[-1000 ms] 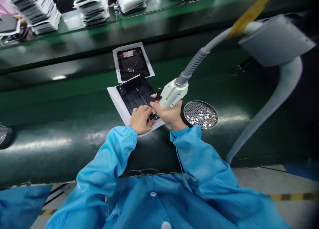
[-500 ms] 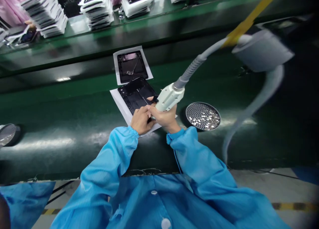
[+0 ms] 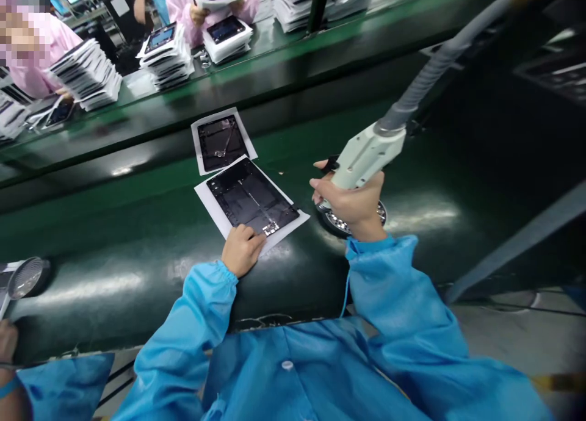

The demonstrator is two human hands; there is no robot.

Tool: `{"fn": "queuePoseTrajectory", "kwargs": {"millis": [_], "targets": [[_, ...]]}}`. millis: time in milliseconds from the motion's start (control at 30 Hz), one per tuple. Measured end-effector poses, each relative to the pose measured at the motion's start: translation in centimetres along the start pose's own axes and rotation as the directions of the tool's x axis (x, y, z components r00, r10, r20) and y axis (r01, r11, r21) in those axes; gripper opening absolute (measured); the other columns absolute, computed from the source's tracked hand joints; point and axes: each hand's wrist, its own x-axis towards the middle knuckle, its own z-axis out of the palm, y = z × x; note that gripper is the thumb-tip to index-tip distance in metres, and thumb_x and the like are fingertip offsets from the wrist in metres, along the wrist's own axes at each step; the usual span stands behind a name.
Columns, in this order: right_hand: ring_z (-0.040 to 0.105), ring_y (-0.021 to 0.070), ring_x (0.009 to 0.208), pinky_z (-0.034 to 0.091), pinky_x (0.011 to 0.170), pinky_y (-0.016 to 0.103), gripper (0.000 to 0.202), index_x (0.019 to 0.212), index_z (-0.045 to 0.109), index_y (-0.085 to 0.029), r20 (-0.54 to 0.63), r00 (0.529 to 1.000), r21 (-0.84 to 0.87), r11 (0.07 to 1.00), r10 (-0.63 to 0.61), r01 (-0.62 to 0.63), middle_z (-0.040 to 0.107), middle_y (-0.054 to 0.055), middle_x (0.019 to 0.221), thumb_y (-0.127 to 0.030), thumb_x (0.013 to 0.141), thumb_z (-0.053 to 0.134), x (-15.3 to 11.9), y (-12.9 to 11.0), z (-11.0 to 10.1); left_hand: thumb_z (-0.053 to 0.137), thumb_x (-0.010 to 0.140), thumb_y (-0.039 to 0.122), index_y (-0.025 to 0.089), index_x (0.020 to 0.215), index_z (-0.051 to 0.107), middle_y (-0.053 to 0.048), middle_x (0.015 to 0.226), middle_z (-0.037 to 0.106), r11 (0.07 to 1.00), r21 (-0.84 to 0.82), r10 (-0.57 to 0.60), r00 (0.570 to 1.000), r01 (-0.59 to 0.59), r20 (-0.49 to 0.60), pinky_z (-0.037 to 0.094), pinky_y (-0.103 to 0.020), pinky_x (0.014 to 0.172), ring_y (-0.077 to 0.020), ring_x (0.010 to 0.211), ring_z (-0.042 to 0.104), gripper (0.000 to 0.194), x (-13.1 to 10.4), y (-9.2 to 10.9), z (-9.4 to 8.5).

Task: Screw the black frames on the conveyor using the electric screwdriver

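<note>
In my right hand is a pale green electric screwdriver on a grey ribbed cable, its tip hidden behind my fingers. The hand is over a round perforated dish of small shiny pieces, mostly covered now. My left hand grips the near edge of an opened black tablet, fingers curled and pressed together. That tablet lies on a white sheet, with a small circuit board and a thin strip inside. Beyond it, a second opened tablet rests on its own sheet.
On the raised green ledge stand stacks of tablets and paper. People in pink sleeves work behind it. At the left are another round dish and a co-worker's hand. A thick grey hose hangs at the right.
My right hand has carried the screwdriver from the near tablet rightward to the dish, uncovering the board. My left hand stays at the tablet's near edge. The view has shifted.
</note>
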Motion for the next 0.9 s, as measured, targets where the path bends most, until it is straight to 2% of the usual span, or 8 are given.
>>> {"fn": "queuePoseTrajectory", "kwargs": {"millis": [100, 200, 333, 400, 533, 667, 800, 900], "targets": [[0.052, 0.0123, 0.036, 0.05, 0.044, 0.03, 0.014, 0.074, 0.067, -0.02, 0.011, 0.999, -0.017, 0.999, 0.041, -0.041, 0.056, -0.006, 0.043, -0.016, 0.063, 0.074, -0.5, 0.6, -0.8, 0.045, 0.095, 0.034, 0.019, 0.097, 0.073, -0.009, 0.087, 0.068, 0.996, -0.078, 0.041, 0.999, -0.043, -0.032, 0.047, -0.036, 0.074, -0.0215, 0.084, 0.059, 0.031, -1.4, -0.5, -0.8], [0.054, 0.0129, 0.039, 0.054, 0.05, 0.031, 0.015, 0.074, 0.067, -0.02, 0.02, 0.997, -0.051, 0.996, 0.078, -0.077, 0.057, -0.006, 0.044, -0.016, 0.062, 0.076, -0.7, 1.1, -1.5, 0.048, 0.093, 0.042, 0.019, 0.089, 0.073, -0.008, 0.088, 0.071, 0.955, -0.173, -0.272, 0.946, 0.242, -0.178, 0.049, -0.032, 0.077, -0.0192, 0.082, 0.064, 0.035, -2.3, -1.6, -2.7], [0.056, 0.0138, 0.042, 0.056, 0.054, 0.032, 0.013, 0.072, 0.067, -0.021, 0.041, 0.995, -0.071, 0.993, 0.095, -0.092, 0.058, -0.005, 0.046, -0.016, 0.064, 0.077, -1.0, 1.5, -1.7, 0.055, 0.083, 0.057, 0.019, 0.072, 0.07, -0.007, 0.07, 0.069, 0.583, -0.182, -0.812, 0.569, 0.792, -0.126, 0.047, -0.032, 0.07, -0.0219, 0.07, 0.065, 0.043, -2.1, -2.6, -5.3], [0.059, 0.0151, 0.046, 0.057, 0.056, 0.033, 0.014, 0.069, 0.066, -0.021, 0.042, 0.996, -0.071, 0.994, 0.084, -0.081, 0.059, -0.004, 0.048, -0.016, 0.064, 0.078, -1.2, 1.5, -1.6, 0.059, 0.076, 0.062, 0.02, 0.064, 0.067, -0.006, 0.065, 0.067, 0.495, -0.115, -0.866, 0.5, 0.861, 0.013, 0.044, -0.031, 0.066, -0.0232, 0.069, 0.064, 0.044, -1.5, -2.6, -5.7], [0.063, 0.0174, 0.053, 0.057, 0.06, 0.032, 0.015, 0.066, 0.065, -0.023, 0.067, 0.995, -0.048, 0.997, 0.069, -0.066, 0.059, -0.003, 0.05, -0.015, 0.063, 0.077, -1.6, 1.3, -1.4, 0.063, 0.072, 0.058, 0.021, 0.054, 0.06, -0.002, 0.054, 0.059, 0.528, -0.138, -0.834, 0.542, 0.838, 0.102, 0.036, -0.027, 0.055, -0.0184, 0.058, 0.057, 0.041, -1.0, -2.7, -4.6], [0.063, 0.0168, 0.057, 0.055, 0.058, 0.029, 0.013, 0.061, 0.061, -0.021, 0.1, 0.994, -0.034, 0.998, 0.05, -0.047, 0.06, -0.002, 0.052, -0.02, 0.064, 0.073, -1.8, 1.0, -1.0, 0.067, 0.064, 0.046, 0.019, 0.047, 0.052, 0.003, 0.043, 0.046, 0.554, -0.473, -0.787, 0.616, 0.686, -0.029, 0.031, -0.023, 0.049, -0.0112, 0.045, 0.044, 0.035, -1.7, -3.4, -3.7], [0.056, 0.0113, 0.051, 0.046, 0.049, 0.023, 0.009, 0.068, 0.062, -0.016, 0.234, 0.972, -0.021, 0.999, 0.032, -0.028, 0.063, -0.001, 0.058, -0.025, 0.066, 0.065, -2.0, 0.8, 0.0, 0.059, 0.064, 0.04, 0.019, 0.049, 0.04, 0.006, 0.045, 0.036, 0.626, -0.585, -0.76, 0.574, 0.516, -0.307, 0.028, -0.02, 0.048, -0.0075, 0.045, 0.037, 0.032, -0.2, -4.9, -4.4], [0.05, 0.0088, 0.048, 0.04, 0.046, 0.02, 0.011, 0.06, 0.056, -0.017, 0.326, 0.945, 0.016, 1.0, 0.015, -0.021, 0.057, -0.003, 0.053, -0.024, 0.068, 0.061, -2.0, 0.9, 1.2, 0.062, 0.062, 0.034, 0.02, 0.059, 0.042, 0.008, 0.048, 0.039, 0.661, -0.643, -0.728, 0.538, 0.386, -0.425, 0.03, -0.019, 0.048, -0.0065, 0.045, 0.038, 0.025, 4.2, -6.9, -5.2]]}}
